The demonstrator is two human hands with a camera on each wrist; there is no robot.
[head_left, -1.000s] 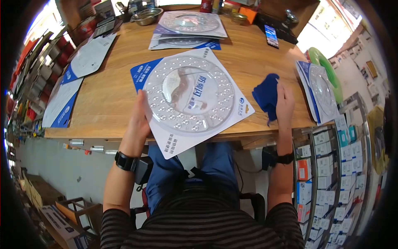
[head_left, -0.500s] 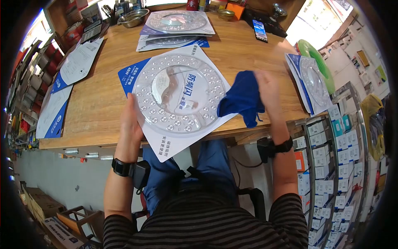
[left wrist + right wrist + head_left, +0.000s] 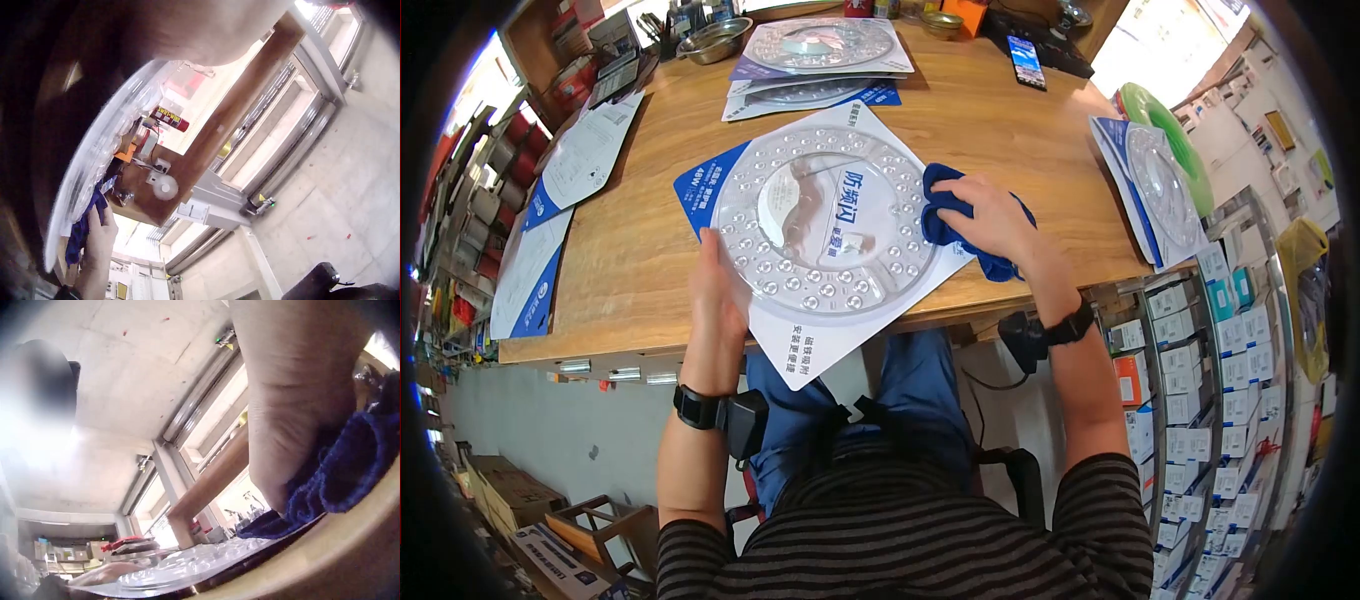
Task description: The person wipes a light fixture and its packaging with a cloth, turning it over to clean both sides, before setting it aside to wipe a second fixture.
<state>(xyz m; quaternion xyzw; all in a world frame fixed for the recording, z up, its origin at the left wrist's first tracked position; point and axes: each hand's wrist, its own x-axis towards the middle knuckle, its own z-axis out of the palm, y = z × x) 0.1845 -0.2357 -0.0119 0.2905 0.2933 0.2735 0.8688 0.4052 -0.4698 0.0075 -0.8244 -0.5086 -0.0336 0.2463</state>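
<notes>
Right wrist view takes in the pale ceiling [image 3: 144, 369]; the head view instead shows the wooden table [image 3: 640, 270] from above. Only the head view gives the full front of the package [image 3: 820, 245], a white card with a round, clear shell. The left wrist view shows it nearly edge-on.

Package position: set cornerwise, with its lower corner projecting past the near edge of the table. Bare wood extends leftward to the flat white-and-blue cards [image 3: 590, 160] and rightward to the spare packages [image 3: 1160, 190] at the right edge. Stacked packages [image 3: 820, 50] lie just beyond its far corner.

Left hand [image 3: 718, 295]: grips the package's left edge, thumb uppermost; the fingers beneath are hidden. Right hand [image 3: 992, 220]: set over the package's right side, fingers bent and gripping the blue cloth [image 3: 938, 226]. The cloth touches the right rim of the shell and separates the fingers from the plastic; its loose end trails below the palm.
</notes>
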